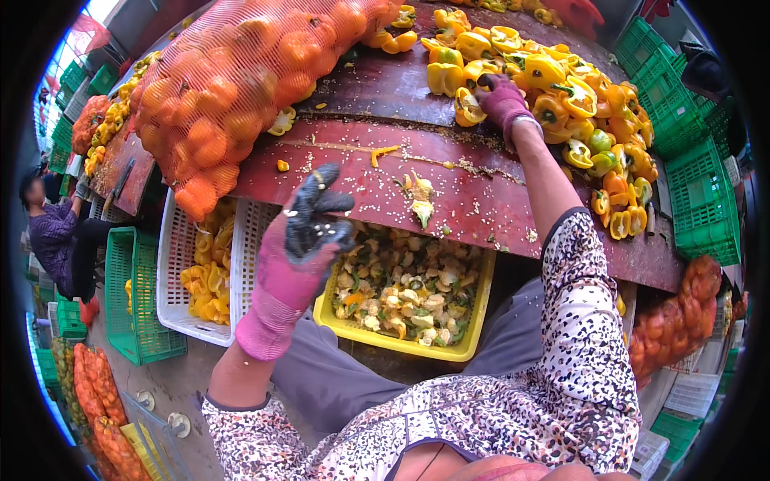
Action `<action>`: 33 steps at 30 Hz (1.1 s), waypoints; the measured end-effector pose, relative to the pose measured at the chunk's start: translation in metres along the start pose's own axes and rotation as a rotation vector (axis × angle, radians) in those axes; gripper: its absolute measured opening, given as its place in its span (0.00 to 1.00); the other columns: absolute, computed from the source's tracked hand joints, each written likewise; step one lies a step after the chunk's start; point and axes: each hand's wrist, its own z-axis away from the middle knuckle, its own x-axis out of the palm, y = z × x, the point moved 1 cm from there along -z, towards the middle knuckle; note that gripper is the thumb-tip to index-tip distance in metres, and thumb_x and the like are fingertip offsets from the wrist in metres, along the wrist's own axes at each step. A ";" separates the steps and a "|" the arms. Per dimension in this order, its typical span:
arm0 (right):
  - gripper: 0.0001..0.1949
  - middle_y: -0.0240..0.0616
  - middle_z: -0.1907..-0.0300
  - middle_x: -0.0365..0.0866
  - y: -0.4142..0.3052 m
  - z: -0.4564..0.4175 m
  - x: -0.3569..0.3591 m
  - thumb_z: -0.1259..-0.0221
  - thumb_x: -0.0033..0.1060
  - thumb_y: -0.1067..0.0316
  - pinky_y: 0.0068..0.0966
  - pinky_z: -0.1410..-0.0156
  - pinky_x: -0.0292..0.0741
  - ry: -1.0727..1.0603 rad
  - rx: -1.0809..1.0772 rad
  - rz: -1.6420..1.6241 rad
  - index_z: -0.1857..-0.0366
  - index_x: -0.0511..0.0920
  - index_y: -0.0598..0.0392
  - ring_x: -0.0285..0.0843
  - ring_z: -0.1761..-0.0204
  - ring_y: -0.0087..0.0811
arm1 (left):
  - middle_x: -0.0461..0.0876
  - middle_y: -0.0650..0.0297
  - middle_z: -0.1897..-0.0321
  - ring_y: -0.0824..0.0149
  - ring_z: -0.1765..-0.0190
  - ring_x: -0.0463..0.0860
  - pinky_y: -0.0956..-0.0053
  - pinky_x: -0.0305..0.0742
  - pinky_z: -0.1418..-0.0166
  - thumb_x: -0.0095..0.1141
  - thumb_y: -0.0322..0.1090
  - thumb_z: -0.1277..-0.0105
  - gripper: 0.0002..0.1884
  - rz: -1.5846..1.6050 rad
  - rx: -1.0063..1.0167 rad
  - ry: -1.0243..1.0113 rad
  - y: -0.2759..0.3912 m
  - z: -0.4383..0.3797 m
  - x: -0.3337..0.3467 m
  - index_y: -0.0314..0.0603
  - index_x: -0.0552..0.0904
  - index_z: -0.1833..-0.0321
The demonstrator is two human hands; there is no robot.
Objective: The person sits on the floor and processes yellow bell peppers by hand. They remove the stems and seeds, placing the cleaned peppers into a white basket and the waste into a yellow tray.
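My left hand [310, 240], in a pink glove with a dark coated palm, is raised above the near edge of the red tabletop [349, 198]. Its fingers are apart, it holds nothing, and pale seeds stick to it. My right hand [504, 103], in a dark pink glove, reaches to the near left side of a heap of yellow bell peppers [550, 72]. It touches a cut yellow pepper half [468, 108]; whether the fingers grip it is hidden. A pepper core with its green stem [422, 201] lies on the seed-strewn tabletop between my hands.
A yellow tub [415, 352] of pepper cores stands below the table edge. Left of it are a white crate [195, 327] with yellow peppers and a green crate [141, 300]. A mesh sack of orange peppers [240, 90] lies on the table. Another person [54, 234] sits far left.
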 end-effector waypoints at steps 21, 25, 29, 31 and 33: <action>0.21 0.37 0.50 0.81 -0.049 0.142 0.067 0.37 0.64 0.68 0.26 0.63 0.86 -0.152 0.091 -1.502 0.40 0.73 0.57 0.83 0.54 0.30 | 0.78 0.56 0.40 0.66 0.43 0.81 0.76 0.78 0.40 0.55 0.19 0.32 0.25 0.244 -0.020 0.062 -0.135 -0.100 0.097 0.33 0.69 0.32; 0.22 0.37 0.50 0.81 -0.069 0.162 0.055 0.41 0.68 0.70 0.28 0.50 0.83 -0.053 -0.005 -1.339 0.42 0.75 0.57 0.82 0.51 0.31 | 0.86 0.58 0.53 0.67 0.52 0.85 0.73 0.80 0.45 0.68 0.30 0.39 0.22 -0.245 0.085 0.044 -0.103 -0.088 0.087 0.34 0.78 0.42; 0.26 0.40 0.50 0.81 -0.072 0.171 0.045 0.49 0.73 0.70 0.29 0.40 0.77 0.244 -0.324 -0.788 0.44 0.75 0.57 0.81 0.47 0.33 | 0.86 0.53 0.61 0.60 0.57 0.87 0.71 0.80 0.55 0.71 0.43 0.41 0.20 -0.383 0.110 -0.002 -0.085 -0.080 0.082 0.38 0.83 0.52; 0.27 0.42 0.49 0.80 -0.071 0.174 0.042 0.51 0.74 0.69 0.29 0.41 0.78 0.171 -0.303 -0.897 0.44 0.75 0.56 0.81 0.47 0.34 | 0.85 0.53 0.65 0.54 0.60 0.86 0.65 0.79 0.57 0.67 0.42 0.39 0.16 -0.539 0.178 0.001 -0.080 -0.078 0.081 0.39 0.84 0.55; 0.26 0.42 0.49 0.80 -0.070 0.177 0.036 0.50 0.73 0.70 0.29 0.41 0.78 0.135 -0.320 -0.920 0.44 0.75 0.56 0.81 0.47 0.33 | 0.85 0.53 0.70 0.48 0.62 0.85 0.59 0.79 0.60 0.64 0.42 0.37 0.13 -0.692 0.260 0.015 -0.078 -0.079 0.081 0.41 0.84 0.58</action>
